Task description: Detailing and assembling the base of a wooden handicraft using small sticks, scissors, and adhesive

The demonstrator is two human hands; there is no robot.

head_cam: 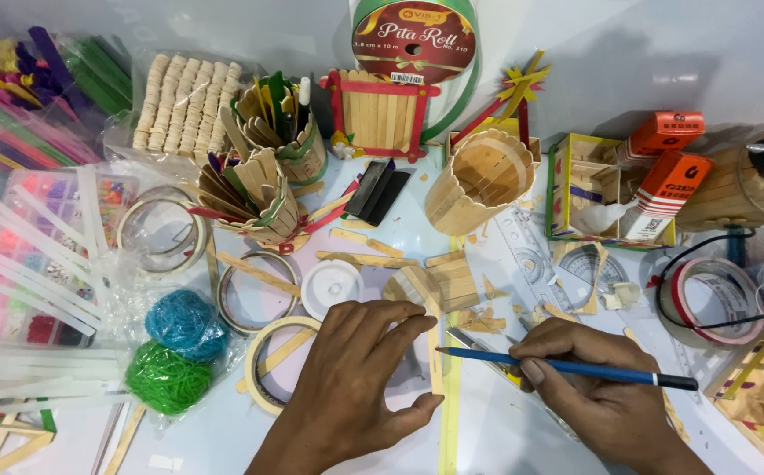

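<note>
Cluttered with craft supplies, a pale tabletop fills the head view. Near the bottom edge the person's left hand lies palm down with its fingers spread flat, pressing a thin pale wooden craft stick that runs upright along the hand's fingertips; the hand is open and grips nothing. Just to the right, the right hand is closed around a long blue pencil with a black end, held nearly level, its sharpened tip pointing left and ending just beside the stick. A clear plastic ruler lies aslant above the right hand.

Above the hands sit loose cut pieces of wooden stick and a small white round lid. Left of the left hand are a cream roll of masking tape, a ball of blue yarn and a ball of green yarn, the two balls touching. Farther back stand a round cup built of wooden sticks, two similar holders stuffed with coloured sticks, and a roll of green ribbon with a red label. A red-edged tape roll lies at the right.
</note>
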